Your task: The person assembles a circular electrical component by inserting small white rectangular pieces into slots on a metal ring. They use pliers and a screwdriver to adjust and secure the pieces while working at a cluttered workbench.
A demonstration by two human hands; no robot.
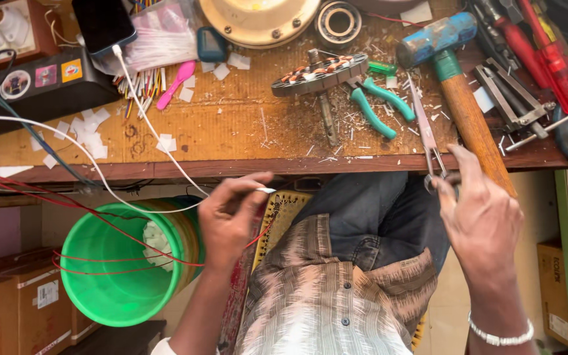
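A wooden bench (231, 125) spans the far part of the scene, littered with white paper scraps and wire clippings. At the near left, below its edge, stands a green bucket (110, 276) with red wires looped across its mouth. On the bench at the right lies a hammer (458, 85) with a blue head and wooden handle, its handle reaching the bench edge. Left of it sits a motor stator (320, 72) with copper windings on a steel shaft, and beside that, green-handled pliers (376, 105). A phone (103, 25) lies far left, with a white cable trailing off the bench.

The right hand (484, 223) is closed on the ring handles of slim scissors (426, 131), fingers through or around the loops, the blades pointing far across the bench. The left hand (231, 220) is pinched shut, thumb and forefinger holding a small white sleeve (265, 190) just below the bench edge, over the person's lap.

The sleeve looks very light, thin and soft, probably easy to crush or drop, so a fingertip pinch near its end suits it. The scissors look stiff, light and sharp at the tips; the loops are the safe place to hold.
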